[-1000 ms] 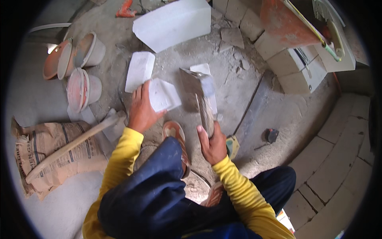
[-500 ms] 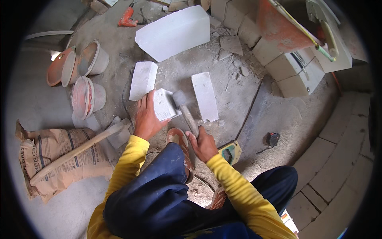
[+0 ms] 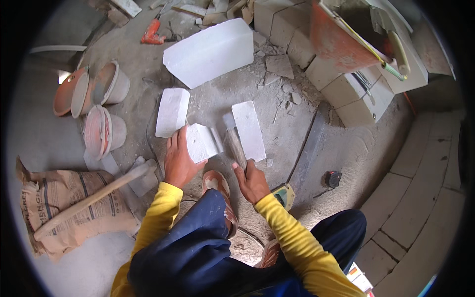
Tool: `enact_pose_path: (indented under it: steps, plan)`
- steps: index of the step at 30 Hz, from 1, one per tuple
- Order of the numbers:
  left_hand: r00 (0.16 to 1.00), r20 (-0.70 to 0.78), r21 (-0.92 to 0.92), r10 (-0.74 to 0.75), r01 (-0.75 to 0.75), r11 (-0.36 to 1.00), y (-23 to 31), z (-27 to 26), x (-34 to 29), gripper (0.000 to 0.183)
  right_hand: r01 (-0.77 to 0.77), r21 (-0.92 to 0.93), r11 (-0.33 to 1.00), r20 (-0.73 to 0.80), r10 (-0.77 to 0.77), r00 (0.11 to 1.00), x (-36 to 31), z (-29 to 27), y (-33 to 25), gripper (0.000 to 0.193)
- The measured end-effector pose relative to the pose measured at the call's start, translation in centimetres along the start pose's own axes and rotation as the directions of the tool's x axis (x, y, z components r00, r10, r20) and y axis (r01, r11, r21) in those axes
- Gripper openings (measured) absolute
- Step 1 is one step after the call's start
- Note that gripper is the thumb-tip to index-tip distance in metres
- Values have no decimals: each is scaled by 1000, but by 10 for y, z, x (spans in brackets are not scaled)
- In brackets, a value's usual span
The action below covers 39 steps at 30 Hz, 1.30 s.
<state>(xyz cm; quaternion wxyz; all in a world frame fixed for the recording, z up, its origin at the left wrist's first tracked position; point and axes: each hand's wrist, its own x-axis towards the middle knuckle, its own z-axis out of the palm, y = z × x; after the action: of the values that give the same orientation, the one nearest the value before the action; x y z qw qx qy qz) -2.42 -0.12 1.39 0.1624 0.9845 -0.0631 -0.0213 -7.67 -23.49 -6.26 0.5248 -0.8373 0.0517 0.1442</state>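
Observation:
My left hand (image 3: 179,161) grips a small white block piece (image 3: 202,142) resting on the dusty floor in front of my knee. My right hand (image 3: 251,180) is closed around the handle of a flat-bladed tool (image 3: 232,139), whose blade touches the right side of that piece. A flat white slab (image 3: 249,129) lies just right of the tool. Another white slab (image 3: 172,112) lies left of the piece, and a large white block (image 3: 210,52) sits farther ahead.
Stacked buckets (image 3: 94,89) and a pan (image 3: 101,132) stand at left, above a paper cement sack (image 3: 64,208) with a wooden handle (image 3: 94,198) across it. Block wall (image 3: 346,94) and an orange mortar tub (image 3: 346,34) at upper right. A tape measure (image 3: 283,195) lies by my right arm.
The slab that my right hand held up on edge now lies flat on the floor. My right hand has brought the tool's blade against the small piece my left hand steadies.

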Motion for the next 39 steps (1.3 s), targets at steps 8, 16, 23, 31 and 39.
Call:
enact_pose_path:
  steps: [8,16,23,31,39]
  plan:
    - [999,38,-19,-31,32,999,7,1,2,114,-115,19,993,97,113,989,-30,5,-8,54]
    - [1000,7,-7,-17,17,1000,-3,-2,-4,113,-17,149,989,-14,19,1000,-22,-19,-66,51]
    - [1000,-24,-29,20,-20,999,8,11,-27,109,-60,-138,989,-7,59,998,-29,14,29,57]
    - [984,-149,-43,93,-100,994,27,32,-71,98,-151,21,988,66,150,987,-32,-5,-26,51]
    - [972,-215,47,97,-89,995,22,37,-90,105,-40,163,986,-91,56,994,-23,-13,-52,49]
